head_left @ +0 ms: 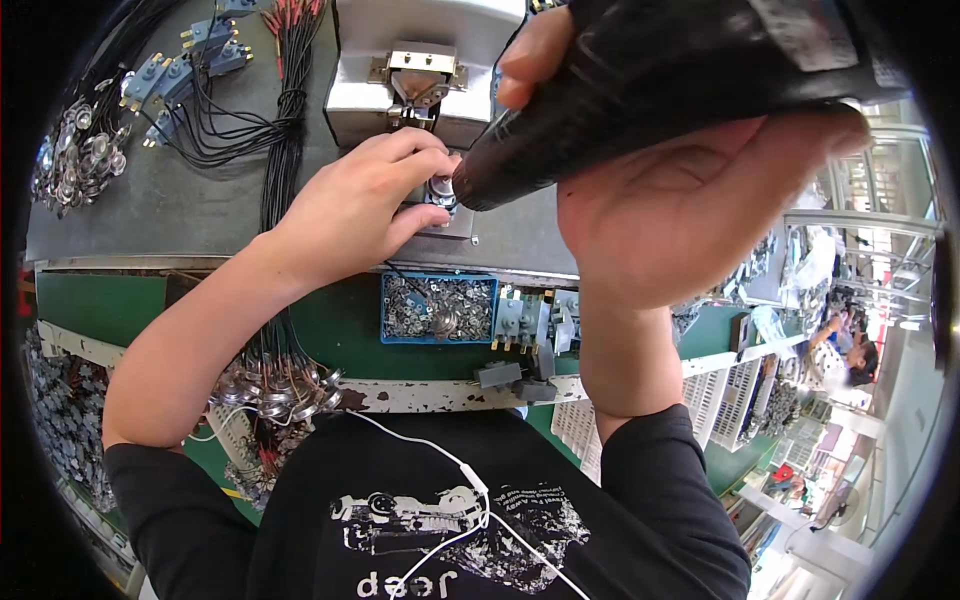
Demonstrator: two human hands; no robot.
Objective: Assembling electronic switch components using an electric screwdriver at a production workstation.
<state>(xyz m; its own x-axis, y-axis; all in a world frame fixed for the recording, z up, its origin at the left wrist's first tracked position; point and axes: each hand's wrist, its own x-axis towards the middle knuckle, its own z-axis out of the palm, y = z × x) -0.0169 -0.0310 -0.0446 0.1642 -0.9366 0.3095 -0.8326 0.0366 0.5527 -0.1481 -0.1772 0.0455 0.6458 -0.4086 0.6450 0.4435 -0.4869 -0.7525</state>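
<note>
My left hand point(350, 200) has thumb and fingers closed on a small round metal part point(441, 190) at a metal work block, just below a brass-coloured clamp bracket point(420, 75). My right hand point(650, 225) is wrapped around a thick black cylindrical tool point(640, 95), apparently covered in shiny tape. The tool slants down to the left, and its narrow end comes close to the metal part. Whether the two touch I cannot tell. The bracket is mounted on a silvery metal box point(360, 105) behind the left hand.
A blue tray point(383, 310) of small metal pieces sits nearer to me, with grey-blue switches point(515, 320) beside it. Black cable bundles point(290, 130), more switches point(175, 80) and round metal parts point(85, 150) lie at left. A person point(835, 360) is far right.
</note>
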